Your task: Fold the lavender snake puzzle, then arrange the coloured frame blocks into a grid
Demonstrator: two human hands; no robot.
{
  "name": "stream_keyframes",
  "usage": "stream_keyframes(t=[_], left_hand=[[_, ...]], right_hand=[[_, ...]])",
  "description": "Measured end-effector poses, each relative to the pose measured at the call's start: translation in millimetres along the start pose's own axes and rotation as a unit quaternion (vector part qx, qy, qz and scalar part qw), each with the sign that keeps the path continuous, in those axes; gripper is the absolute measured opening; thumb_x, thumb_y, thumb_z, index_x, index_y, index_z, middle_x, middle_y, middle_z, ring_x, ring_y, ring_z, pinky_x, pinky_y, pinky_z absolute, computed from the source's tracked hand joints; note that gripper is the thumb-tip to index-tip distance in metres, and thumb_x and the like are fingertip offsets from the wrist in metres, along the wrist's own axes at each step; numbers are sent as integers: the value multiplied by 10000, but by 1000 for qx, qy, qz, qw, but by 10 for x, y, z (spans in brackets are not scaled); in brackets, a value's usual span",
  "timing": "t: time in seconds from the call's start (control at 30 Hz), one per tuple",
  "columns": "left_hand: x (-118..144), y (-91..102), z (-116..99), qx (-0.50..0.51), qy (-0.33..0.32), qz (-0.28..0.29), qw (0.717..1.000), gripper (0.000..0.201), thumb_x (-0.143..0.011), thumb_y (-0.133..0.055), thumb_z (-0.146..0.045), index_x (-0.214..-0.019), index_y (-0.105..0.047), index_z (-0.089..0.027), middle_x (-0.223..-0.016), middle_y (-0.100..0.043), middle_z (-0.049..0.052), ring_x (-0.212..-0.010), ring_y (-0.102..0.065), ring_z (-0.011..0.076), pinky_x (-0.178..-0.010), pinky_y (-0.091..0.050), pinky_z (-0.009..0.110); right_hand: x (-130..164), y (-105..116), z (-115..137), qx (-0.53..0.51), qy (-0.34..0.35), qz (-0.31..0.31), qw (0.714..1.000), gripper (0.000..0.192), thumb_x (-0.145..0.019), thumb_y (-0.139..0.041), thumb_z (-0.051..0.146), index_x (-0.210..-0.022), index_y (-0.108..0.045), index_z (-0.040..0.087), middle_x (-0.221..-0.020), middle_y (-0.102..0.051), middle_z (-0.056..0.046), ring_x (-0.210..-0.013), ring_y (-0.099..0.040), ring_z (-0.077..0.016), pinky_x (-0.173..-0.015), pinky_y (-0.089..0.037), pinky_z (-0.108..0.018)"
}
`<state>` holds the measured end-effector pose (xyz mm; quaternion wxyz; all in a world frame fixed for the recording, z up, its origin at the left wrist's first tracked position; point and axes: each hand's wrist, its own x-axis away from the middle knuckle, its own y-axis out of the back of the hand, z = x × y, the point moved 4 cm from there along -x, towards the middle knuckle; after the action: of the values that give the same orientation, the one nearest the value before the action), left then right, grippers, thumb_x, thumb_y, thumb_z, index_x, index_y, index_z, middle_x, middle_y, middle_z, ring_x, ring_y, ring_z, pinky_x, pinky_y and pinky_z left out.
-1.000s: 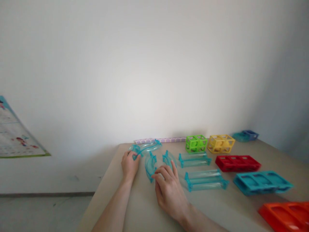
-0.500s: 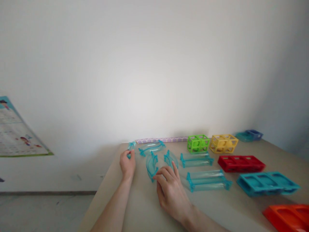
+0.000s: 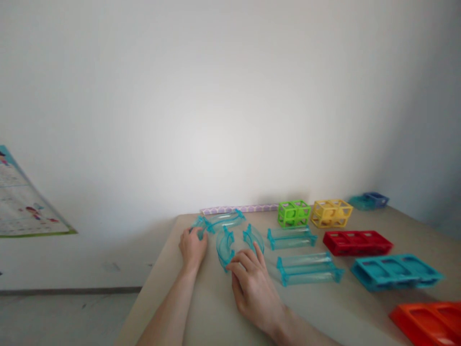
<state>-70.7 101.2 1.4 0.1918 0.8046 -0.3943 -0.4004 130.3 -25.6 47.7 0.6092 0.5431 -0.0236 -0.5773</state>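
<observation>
Head view: left hand (image 3: 192, 247) pinches a small clear track piece (image 3: 200, 224) near the surface's (image 3: 201, 307) far-left corner; right hand (image 3: 254, 283), fingers loosely open, steadies a curved track (image 3: 224, 246). Align ends squarely before pressing.

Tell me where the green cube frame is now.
In the head view, the green cube frame stands at the table's far edge, right of centre, beside the yellow cube frame.

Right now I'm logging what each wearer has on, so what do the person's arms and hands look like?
Both forearms are bare, with no sleeve in view. The left hand and right hand wear no gloves, and no ring, watch or bracelet shows. The fingers are uncovered.
</observation>
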Motion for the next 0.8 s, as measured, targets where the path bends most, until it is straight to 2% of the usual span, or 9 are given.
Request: stream_keyframes(t=[0.1, 0.2, 0.27, 0.37, 0.43, 0.53, 0.6, 0.67, 0.8], left_hand=[[-58, 19, 56, 37, 0, -23, 999, 238, -762, -578, -356, -792, -708, -159, -881, -668, 117, -934, -607, 271, -895, -454, 394], [-111, 102, 131, 73, 31, -82, 993, 308, -814, -508, -402, -792, -676, -146, -849, -678, 128, -880, -620, 273, -862, -472, 412], [-109, 182, 137, 99, 51, -126, 986, 349, -849, -457, -425, -839, -658, -140, -878, -682, 140, -889, -627, 271, -856, -477, 420], [-3, 315, -1, 144, 39, -168, 974, 349, -873, -447, -438, -903, -635, -146, -997, -673, 141, -973, -624, 244, -899, -473, 386], [152, 409, -200, 208, -19, -183, 961, 287, -860, -511, -417, -890, -632, -159, -1081, -647, 138, -1045, -604, 231, -941, -459, 366], [472, 493, -566, 286, -143, -138, 937, 156, -857, -570, -329, -840, -643, -192, -1144, -622, 115, -1104, -582, 227, -964, -458, 374], [698, 503, -759, 310, -209, -90, 923, 101, -850, -588, -288, -841, -643, -203, -1169, -616, 119, -1133, -574, 244, -969, -463, 411], [885, 477, -876, 341, -252, -26, 906, 99, -826, -621, -271, -896, -635, -203, -1169, -624, 140, -1132, -581, 267, -951, -486, 438], [1044, 437, -916, 429, -253, 48, 866, 403, -825, -617, -269, -1211, -554, -172, -1128, -650, 173, -1042, -641, 274, -866, -547, 406]], right_hand=[[-3, 6, 9, 3, 5, 5, 1000, 267, -827, -505, 67, -978, -660, 224, -915, -623, -30, -998, -522, -205, -1133, -158, -561], [-7, 26, 28, 2, 16, 1, 1000, 300, -824, -485, 46, -996, -656, 222, -920, -621, -31, -981, -526, -202, -1122, -182, -558], [-9, 44, 45, -4, 27, -10, 1000, 306, -825, -476, 44, -1008, -651, 215, -915, -622, -37, -957, -532, -202, -1086, -262, -535], [-7, 66, 53, -9, 29, -37, 999, 302, -863, -467, 96, -1109, -612, 196, -962, -631, -71, -949, -545, -219, -935, -428, -451], [5, 90, 39, -3, 15, -72, 997, 359, -901, -459, 158, -1254, -523, 174, -1083, -621, -115, -1009, -546, -241, -888, -462, -428], [45, 124, -10, -3, -11, -138, 990, 561, -946, -413, 226, -1470, -232, 141, -1308, -515, -180, -1142, -514, -261, -944, -450, -449], [81, 121, -64, -24, -25, -170, 985, 624, -968, -360, 246, -1511, -72, 138, -1361, -467, -193, -1165, -512, -254, -956, -453, -450], [120, 92, -134, -41, -38, -190, 980, 604, -984, -323, 266, -1515, -54, 157, -1331, -495, -184, -1147, -536, -245, -935, -475, -437], [175, 29, -255, -28, -59, -225, 972, 529, -992, -327, 282, -1491, -163, 214, -1307, -532, -153, -1191, -534, -242, -932, -491, -406]])
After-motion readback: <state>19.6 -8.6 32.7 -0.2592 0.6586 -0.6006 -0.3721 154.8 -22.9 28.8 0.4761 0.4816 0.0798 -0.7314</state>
